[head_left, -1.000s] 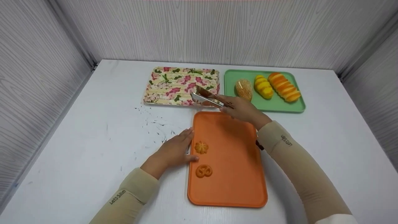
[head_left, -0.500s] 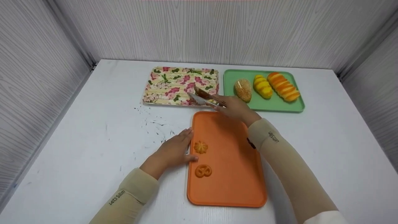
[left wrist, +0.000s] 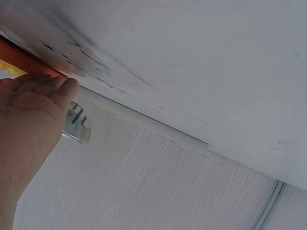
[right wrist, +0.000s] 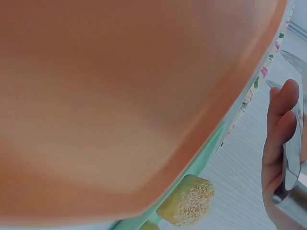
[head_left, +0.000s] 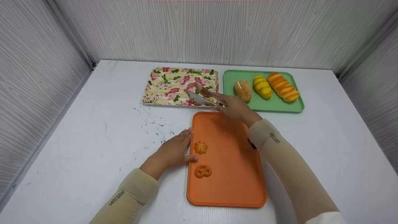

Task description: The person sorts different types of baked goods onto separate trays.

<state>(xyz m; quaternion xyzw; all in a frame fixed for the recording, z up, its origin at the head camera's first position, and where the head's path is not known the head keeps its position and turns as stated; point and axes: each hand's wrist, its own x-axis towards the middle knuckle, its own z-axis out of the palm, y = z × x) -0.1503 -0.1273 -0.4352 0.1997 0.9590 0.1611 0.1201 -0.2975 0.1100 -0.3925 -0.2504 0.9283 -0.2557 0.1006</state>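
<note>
My right hand grips a pair of metal tongs, seen in the head view over the near right corner of the floral tray. The ends of the tongs stand apart; I make out no food between them. In the right wrist view, fingers wrap the tongs. My left hand lies against the left edge of the orange tray, its fingers straight and its thumb over the rim. Inside that tray, near the thumb, are a flower-shaped cookie and a pretzel-shaped cookie.
Behind my right hand, the green tray bears a sesame-topped bun, a small yellow bread and a larger orange striped loaf. Wood-grain panels enclose the white table at the back and sides. Dark marks speckle the tabletop.
My right hand and the tongs have shifted a little left, and the tongs' tips sit slightly further left over the floral tray. My left hand and the cookies stay put.
</note>
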